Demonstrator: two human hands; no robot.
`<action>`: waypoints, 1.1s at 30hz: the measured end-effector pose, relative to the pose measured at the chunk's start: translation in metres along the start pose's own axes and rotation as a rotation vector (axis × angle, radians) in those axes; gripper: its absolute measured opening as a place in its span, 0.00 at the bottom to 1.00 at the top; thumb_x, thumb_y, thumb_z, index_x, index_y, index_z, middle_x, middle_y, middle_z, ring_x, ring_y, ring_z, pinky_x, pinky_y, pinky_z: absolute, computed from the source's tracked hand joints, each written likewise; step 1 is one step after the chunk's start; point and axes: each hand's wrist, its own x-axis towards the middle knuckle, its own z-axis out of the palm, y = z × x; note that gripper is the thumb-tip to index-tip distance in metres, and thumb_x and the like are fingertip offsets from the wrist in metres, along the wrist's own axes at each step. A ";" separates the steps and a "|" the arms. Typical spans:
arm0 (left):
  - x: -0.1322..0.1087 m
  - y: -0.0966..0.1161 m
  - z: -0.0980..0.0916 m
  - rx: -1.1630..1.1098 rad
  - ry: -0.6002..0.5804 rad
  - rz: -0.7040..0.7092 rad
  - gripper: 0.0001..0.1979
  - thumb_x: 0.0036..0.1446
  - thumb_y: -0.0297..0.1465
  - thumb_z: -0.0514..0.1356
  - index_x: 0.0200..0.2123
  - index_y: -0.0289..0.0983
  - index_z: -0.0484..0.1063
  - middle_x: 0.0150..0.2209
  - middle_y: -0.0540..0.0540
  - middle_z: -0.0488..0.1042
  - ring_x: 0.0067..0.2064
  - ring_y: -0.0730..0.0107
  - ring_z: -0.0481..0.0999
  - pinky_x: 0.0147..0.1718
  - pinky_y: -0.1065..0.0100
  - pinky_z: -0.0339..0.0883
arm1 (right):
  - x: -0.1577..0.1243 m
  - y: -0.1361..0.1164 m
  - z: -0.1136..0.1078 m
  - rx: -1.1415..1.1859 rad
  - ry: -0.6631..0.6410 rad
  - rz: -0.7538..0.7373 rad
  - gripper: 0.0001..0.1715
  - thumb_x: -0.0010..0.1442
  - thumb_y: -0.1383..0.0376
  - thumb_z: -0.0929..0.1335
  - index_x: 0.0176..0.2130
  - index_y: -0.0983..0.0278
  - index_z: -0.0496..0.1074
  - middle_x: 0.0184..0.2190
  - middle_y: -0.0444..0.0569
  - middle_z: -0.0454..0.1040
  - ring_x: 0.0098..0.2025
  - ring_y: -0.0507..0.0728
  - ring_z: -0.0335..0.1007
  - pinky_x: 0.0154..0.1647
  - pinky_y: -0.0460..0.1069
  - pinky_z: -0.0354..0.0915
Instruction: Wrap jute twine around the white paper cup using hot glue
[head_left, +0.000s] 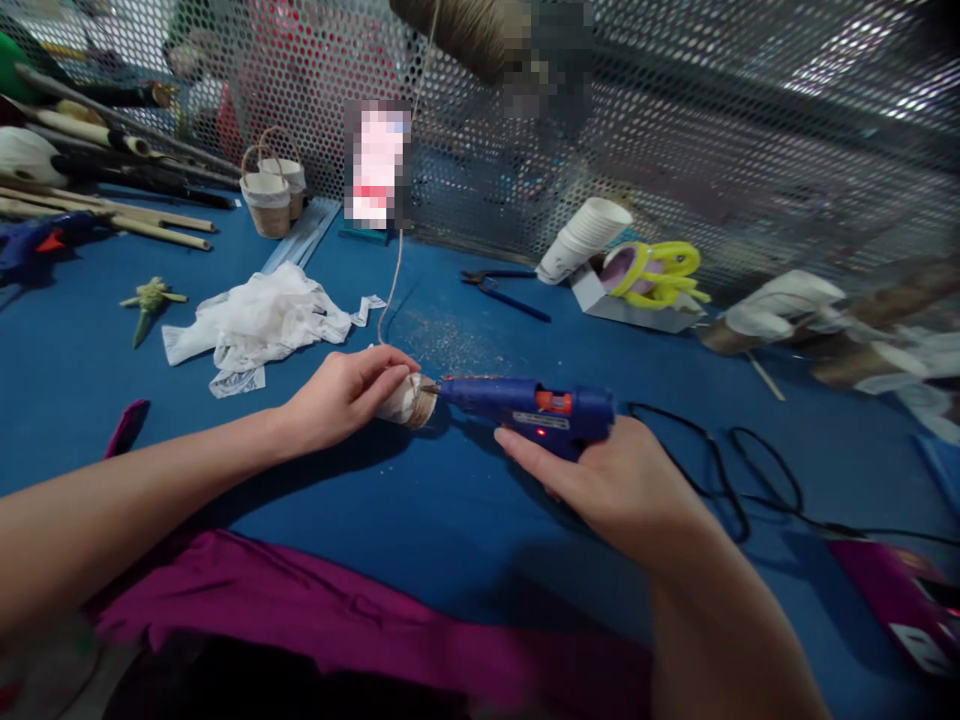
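The left hand (352, 395) pinches a twine-wrapped cup (400, 405), likely light and crushable, best held around its side; the right hand (600, 480) clasps a glue gun (499, 400).

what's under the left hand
A white cup on its side, with brown twine wound around the end nearest the glue gun. The left hand covers part of the cup, so that part cannot be seen.
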 end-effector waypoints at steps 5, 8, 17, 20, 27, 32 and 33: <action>0.000 0.002 0.000 0.016 0.002 0.019 0.15 0.60 0.32 0.48 0.40 0.31 0.71 0.32 0.45 0.76 0.31 0.73 0.72 0.28 0.73 0.63 | -0.001 -0.003 -0.001 -0.006 -0.008 0.019 0.10 0.50 0.58 0.67 0.24 0.61 0.70 0.20 0.45 0.72 0.24 0.57 0.67 0.23 0.50 0.65; 0.000 0.002 0.000 0.036 0.006 0.026 0.15 0.60 0.32 0.48 0.40 0.31 0.71 0.31 0.45 0.76 0.30 0.73 0.72 0.27 0.73 0.63 | -0.002 -0.002 -0.001 -0.040 0.000 0.035 0.12 0.49 0.57 0.67 0.22 0.61 0.70 0.19 0.46 0.71 0.23 0.57 0.67 0.22 0.51 0.64; 0.000 0.002 0.001 0.068 0.015 0.027 0.15 0.60 0.32 0.48 0.40 0.31 0.71 0.31 0.45 0.76 0.29 0.74 0.72 0.26 0.74 0.62 | -0.004 -0.005 0.002 0.004 0.022 0.049 0.09 0.48 0.58 0.67 0.24 0.62 0.72 0.21 0.46 0.74 0.24 0.58 0.69 0.24 0.51 0.66; 0.000 0.002 0.001 0.070 0.017 0.022 0.15 0.60 0.32 0.48 0.40 0.31 0.71 0.31 0.45 0.76 0.29 0.74 0.72 0.26 0.74 0.62 | -0.004 -0.006 0.002 -0.022 0.018 0.043 0.11 0.48 0.58 0.67 0.22 0.61 0.71 0.19 0.46 0.73 0.23 0.58 0.68 0.22 0.51 0.65; 0.000 0.002 0.001 0.067 0.012 -0.004 0.16 0.60 0.33 0.48 0.40 0.32 0.71 0.29 0.46 0.76 0.27 0.74 0.71 0.26 0.74 0.62 | -0.006 -0.006 0.001 -0.015 0.035 0.032 0.09 0.49 0.59 0.68 0.23 0.61 0.72 0.19 0.45 0.73 0.23 0.59 0.69 0.22 0.51 0.66; 0.002 0.001 0.002 0.058 0.029 -0.036 0.16 0.60 0.33 0.48 0.39 0.31 0.72 0.30 0.45 0.76 0.29 0.73 0.71 0.26 0.74 0.62 | -0.006 -0.007 0.002 0.025 -0.011 0.049 0.09 0.48 0.59 0.68 0.28 0.61 0.74 0.24 0.47 0.77 0.27 0.60 0.72 0.27 0.51 0.69; 0.003 0.001 0.002 0.053 0.036 -0.045 0.16 0.59 0.33 0.48 0.39 0.31 0.72 0.31 0.45 0.76 0.29 0.73 0.71 0.25 0.74 0.61 | -0.006 -0.007 0.003 0.026 -0.017 0.054 0.09 0.48 0.59 0.68 0.29 0.62 0.75 0.25 0.47 0.77 0.27 0.60 0.73 0.28 0.51 0.69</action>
